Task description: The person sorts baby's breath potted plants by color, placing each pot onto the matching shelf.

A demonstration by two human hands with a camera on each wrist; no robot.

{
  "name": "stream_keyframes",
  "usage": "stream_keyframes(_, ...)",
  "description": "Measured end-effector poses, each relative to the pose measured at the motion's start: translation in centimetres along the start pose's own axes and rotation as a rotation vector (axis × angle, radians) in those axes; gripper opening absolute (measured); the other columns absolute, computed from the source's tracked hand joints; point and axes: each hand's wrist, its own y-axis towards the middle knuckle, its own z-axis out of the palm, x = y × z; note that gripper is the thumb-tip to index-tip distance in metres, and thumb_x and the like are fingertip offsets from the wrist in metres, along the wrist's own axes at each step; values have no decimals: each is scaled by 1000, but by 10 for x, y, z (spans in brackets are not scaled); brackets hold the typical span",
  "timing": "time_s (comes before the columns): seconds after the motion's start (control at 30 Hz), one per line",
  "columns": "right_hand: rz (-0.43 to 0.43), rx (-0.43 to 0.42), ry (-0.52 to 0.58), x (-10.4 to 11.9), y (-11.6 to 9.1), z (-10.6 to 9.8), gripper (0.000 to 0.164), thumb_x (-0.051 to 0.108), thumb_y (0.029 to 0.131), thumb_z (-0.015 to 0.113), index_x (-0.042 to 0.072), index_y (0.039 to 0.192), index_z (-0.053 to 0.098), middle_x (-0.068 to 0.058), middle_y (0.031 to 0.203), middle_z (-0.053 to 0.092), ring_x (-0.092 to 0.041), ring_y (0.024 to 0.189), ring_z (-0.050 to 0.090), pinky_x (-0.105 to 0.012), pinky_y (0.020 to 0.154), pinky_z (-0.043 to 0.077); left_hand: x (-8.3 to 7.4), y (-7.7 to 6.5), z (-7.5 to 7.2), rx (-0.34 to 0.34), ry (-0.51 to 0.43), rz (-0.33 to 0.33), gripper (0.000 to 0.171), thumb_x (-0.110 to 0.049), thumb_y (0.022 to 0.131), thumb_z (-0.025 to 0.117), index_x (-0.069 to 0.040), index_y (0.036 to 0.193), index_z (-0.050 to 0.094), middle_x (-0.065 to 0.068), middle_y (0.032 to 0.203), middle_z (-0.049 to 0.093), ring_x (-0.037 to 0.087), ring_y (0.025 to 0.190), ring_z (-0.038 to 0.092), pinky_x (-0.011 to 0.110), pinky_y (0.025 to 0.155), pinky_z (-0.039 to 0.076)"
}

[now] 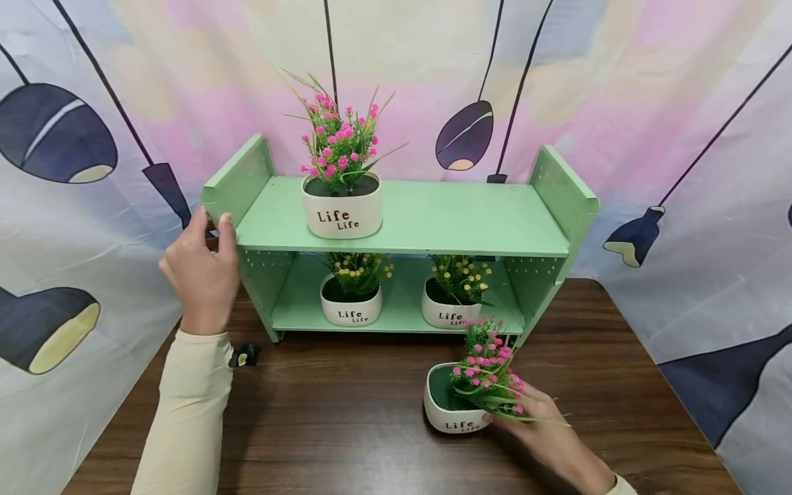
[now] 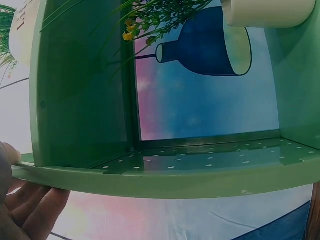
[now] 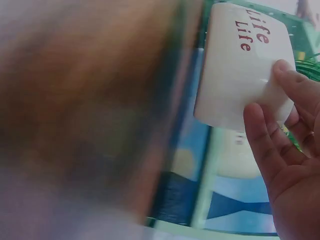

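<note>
My left hand (image 1: 204, 275) grips the left side panel of a green two-tier shelf (image 1: 458, 213) near its top front corner. In the left wrist view the fingers (image 2: 47, 210) curl under the panel's edge, with the thumb on the other side. My right hand (image 1: 544, 430) holds a white flower pot (image 1: 454, 416) with pink artificial flowers by its right side, in front of the shelf. The right wrist view shows the thumb and fingers against the pot's wall (image 3: 240, 75), which bears red "Life Life" lettering. Its flowers partly cover the hand in the head view.
Another white pot (image 1: 343, 216) with pink flowers stands on the top board, left of centre. Two pots with yellow flowers, a left one (image 1: 350, 311) and a right one (image 1: 441, 313), stand on the lower board. A brown wooden table (image 1: 334, 412) supports the shelf, before a lamp-patterned curtain (image 1: 396, 41).
</note>
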Motion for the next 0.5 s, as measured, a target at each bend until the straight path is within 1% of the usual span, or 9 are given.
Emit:
stream_keyframes(0.13,-6,-2,65,13,14,-14,62,-8,76,87,12,133,73,3,141,67,1,133,56,-13,105,43,1,0,0,-4,2,-4,35,-37,108,58,-3,102,69,22,77,70,40,62,57,46,60,26)
stream_keyframes(0.2,-40,-21,41,19,22,-22,49,4,85,85,11,132,73,2,140,67,1,133,57,-13,105,44,0,0,-1,-3,5,-1,36,-37,108,58,-3,101,68,22,77,70,41,62,57,45,60,26)
stream_keyframes(0.27,-59,-44,3,25,30,-31,41,18,91,82,11,130,74,1,138,69,1,133,57,-14,105,45,0,0,-1,-3,5,6,37,-36,108,58,-2,101,68,23,78,72,43,62,60,44,60,27)
stream_keyframes(0.37,-66,-89,-30,34,43,-44,40,17,88,85,10,127,76,0,129,72,1,128,60,-12,101,46,-1,0,-2,-2,7,12,37,-36,109,58,-2,100,67,23,77,71,42,61,59,44,60,27)
stream_keyframes(0.47,-22,-109,-22,44,56,-58,52,-1,74,91,11,123,78,2,124,74,2,122,62,-11,97,47,-2,0,-2,-2,9,18,36,-36,109,57,-2,98,66,22,74,68,40,58,55,44,58,26)
stream_keyframes(0.5,-17,-120,-25,47,60,-63,53,-4,72,91,11,120,79,4,121,74,2,119,63,-11,96,48,-2,0,-2,-1,9,18,36,-36,109,57,-3,98,66,22,73,67,39,57,53,44,58,25)
